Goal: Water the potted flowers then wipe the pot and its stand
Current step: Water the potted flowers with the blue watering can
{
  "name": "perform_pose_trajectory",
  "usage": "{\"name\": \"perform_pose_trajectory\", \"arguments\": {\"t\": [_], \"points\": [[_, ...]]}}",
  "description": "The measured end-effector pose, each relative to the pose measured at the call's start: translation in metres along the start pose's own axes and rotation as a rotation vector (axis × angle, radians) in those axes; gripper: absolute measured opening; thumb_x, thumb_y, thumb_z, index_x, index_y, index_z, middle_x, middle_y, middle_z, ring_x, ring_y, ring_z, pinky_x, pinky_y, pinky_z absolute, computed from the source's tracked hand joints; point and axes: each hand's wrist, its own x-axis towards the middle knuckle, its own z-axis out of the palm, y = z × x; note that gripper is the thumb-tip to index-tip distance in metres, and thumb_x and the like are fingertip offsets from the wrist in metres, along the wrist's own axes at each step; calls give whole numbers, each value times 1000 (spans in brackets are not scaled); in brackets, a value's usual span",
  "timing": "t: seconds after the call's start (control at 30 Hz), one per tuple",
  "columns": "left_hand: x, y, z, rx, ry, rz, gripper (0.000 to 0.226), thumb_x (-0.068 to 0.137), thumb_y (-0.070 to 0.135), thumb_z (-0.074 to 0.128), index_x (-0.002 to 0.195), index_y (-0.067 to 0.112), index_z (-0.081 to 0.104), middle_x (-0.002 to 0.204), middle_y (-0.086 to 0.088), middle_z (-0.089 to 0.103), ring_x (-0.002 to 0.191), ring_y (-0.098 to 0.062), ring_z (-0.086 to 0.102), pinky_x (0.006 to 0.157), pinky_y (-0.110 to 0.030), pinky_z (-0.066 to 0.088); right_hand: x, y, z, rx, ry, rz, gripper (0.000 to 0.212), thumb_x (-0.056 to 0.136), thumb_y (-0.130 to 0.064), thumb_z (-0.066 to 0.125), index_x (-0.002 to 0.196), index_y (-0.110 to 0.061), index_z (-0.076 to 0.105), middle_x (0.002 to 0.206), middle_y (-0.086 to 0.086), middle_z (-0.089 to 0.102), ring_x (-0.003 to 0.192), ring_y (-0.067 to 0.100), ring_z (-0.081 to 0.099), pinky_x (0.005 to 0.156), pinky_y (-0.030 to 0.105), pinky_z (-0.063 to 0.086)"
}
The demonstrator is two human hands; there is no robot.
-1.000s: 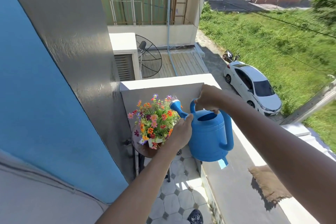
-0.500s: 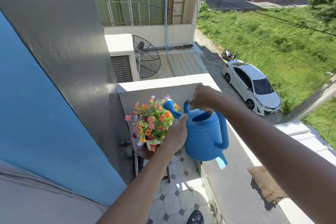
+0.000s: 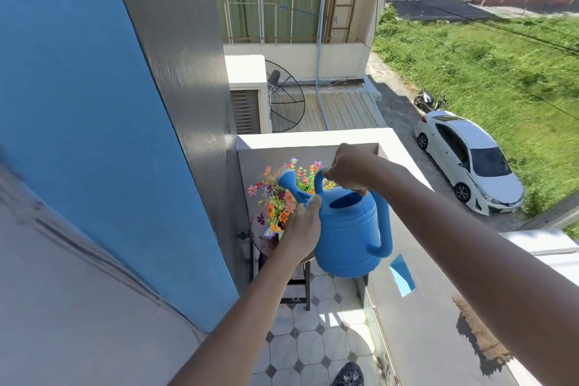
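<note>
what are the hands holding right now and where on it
Both hold the blue watering can: the right hand grips its top handle, the left hand supports its side at the spout's base.

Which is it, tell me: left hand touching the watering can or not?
Touching. The head view shows the left hand pressed against the blue watering can by the spout's base.

The watering can (image 3: 347, 238) hangs between the two hands: the right hand (image 3: 349, 171) on its top handle, the left hand (image 3: 302, 230) against its side at the spout's base. Beyond the left hand the potted flowers (image 3: 283, 197) sit on a stand (image 3: 263, 236), the spout's head above them. A wall (image 3: 94, 135) rises left of the left hand; the parapet (image 3: 438, 323) runs under the right forearm.
</note>
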Motion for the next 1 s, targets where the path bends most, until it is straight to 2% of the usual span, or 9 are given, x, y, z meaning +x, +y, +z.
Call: {"name": "perform_pose_trajectory", "arguments": {"t": [0.07, 0.2, 0.3, 0.4, 0.57, 0.63, 0.73, 0.9, 1.0], "points": [[-7, 1, -5, -4, 11, -6, 69, 80, 75, 24, 98, 15, 54, 91, -13, 58, 82, -24, 55, 70, -41, 41, -4, -6, 4, 25, -4, -2, 35, 96, -21, 55, 65, -12, 41, 68, 7, 51, 48, 15, 47, 27, 17, 39], [-20, -7, -12, -1, 4, -22, 69, 81, 72, 24, 107, 16, 55, 101, -15, 62, 90, -25, 59, 72, -40, 44, -11, -10, 15, 55, -8, 25, 32, 98, -26, 54, 73, -10, 41, 75, 15, 65, 55, 31, 68, 51, 30, 54], [-31, -11, -10, 5, 1, -12, 74, 77, 76, 21, 107, 18, 56, 103, -14, 62, 94, -26, 61, 82, -47, 49, -17, -9, 20, 65, -12, 11, 34, 97, -24, 55, 68, -12, 43, 73, 10, 60, 50, 21, 58, 45, 25, 45], [-39, -17, -10, 30, -3, -6, 69, 82, 70, 20, 107, 15, 54, 100, -12, 58, 91, -23, 56, 74, -41, 42, -25, -7, 25, 41, -21, -9, 35, 94, -22, 58, 64, -14, 44, 68, 8, 52, 48, 17, 48, 43, 25, 40], [-47, -35, -5, 65, -28, -30, 58, 93, 61, 23, 108, 12, 51, 98, -10, 54, 90, -20, 54, 72, -38, 38, -31, 1, 45, 15, -68, 65, 33, 97, -19, 58, 70, -13, 39, 85, 15, 63, 61, 29, 66, 46, 23, 46], [-51, -37, 0, 30, -49, -61, 66, 86, 69, 23, 108, 14, 53, 101, -9, 59, 93, -21, 57, 79, -42, 44, -36, 7, 49, 36, -52, 81, 26, 97, -23, 57, 78, -10, 45, 75, 13, 61, 53, 27, 63, 38, 20, 43], [-58, -43, 5, 26, -57, -84, 72, 82, 73, 22, 112, 17, 55, 107, -10, 62, 100, -22, 59, 84, -46, 46, -40, 12, 56, 26, -73, 79, 16, 98, -22, 56, 88, -9, 55, 72, 9, 58, 57, 25, 63, 46, 22, 45], [-62, -46, 15, 31, -62, -88, 68, 86, 71, 22, 114, 17, 54, 108, -9, 62, 98, -20, 59, 77, -40, 44, -43, 25, 62, 44, -64, 98, 29, 98, -25, 56, 74, -12, 47, 70, 11, 57, 50, 23, 54, 50, 27, 45], [-61, -44, 26, 56, -84, -87, 66, 88, 68, 22, 113, 16, 54, 108, -10, 62, 97, -19, 59, 70, -35, 41, -48, 35, 60, 18, -52, 117, 38, 100, -24, 52, 65, -17, 39, 71, 11, 55, 47, 24, 55, 44, 22, 44]]}}
